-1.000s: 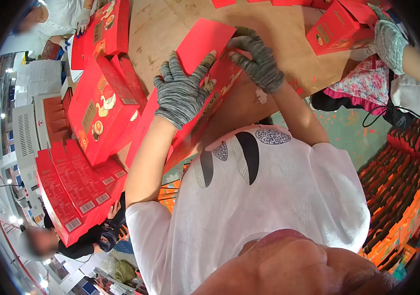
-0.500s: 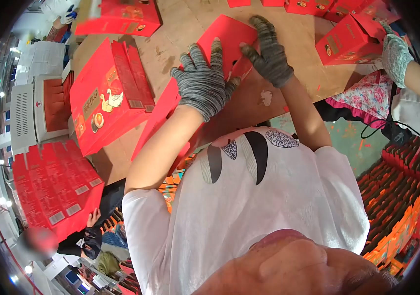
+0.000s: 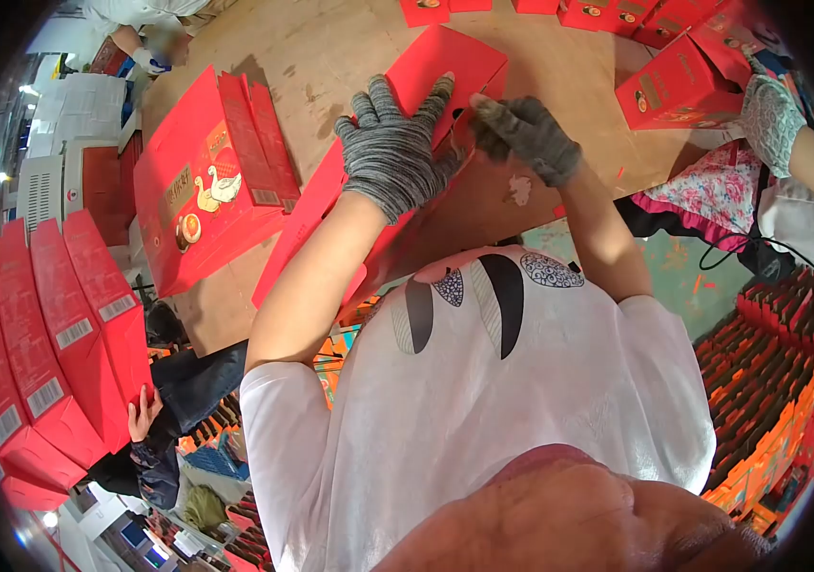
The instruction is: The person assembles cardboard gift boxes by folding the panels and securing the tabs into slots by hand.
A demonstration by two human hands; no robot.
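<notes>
Two gloved hands at a red carton on a brown table (image 3: 340,48), seen from above; clock directions are read from the left hand, with twelve pointing forward across the tabletop. The red carton (image 3: 459,62) lies beneath the left hand (image 3: 392,143), its long axis running from one o'clock to seven. The left hand, in a grey knitted glove, rests palm down on the carton with its fingers spread toward twelve and its thumb toward three. The right hand (image 3: 531,138), similarly gloved, is at three o'clock with its fingers bent at the carton's edge; because the fingers overlap and shadow one another, one cannot tell whether they pinch the cardboard or merely touch it.

Between eight and nine o'clock, a goose-printed carton (image 3: 202,191) rests on the same table. Near eight, a group of barcoded cartons (image 3: 59,334) stands side by side, with a co-worker's bare hand (image 3: 144,415) against the nearer end. Between two and three, a carton with a raised flap (image 3: 669,86) sits beside another worker's pale-gloved hand (image 3: 771,114). Further red cartons (image 3: 593,14) line the far side at two o'clock. At four, orange and dark stacked pieces (image 3: 764,381) form long rows below table level.
</notes>
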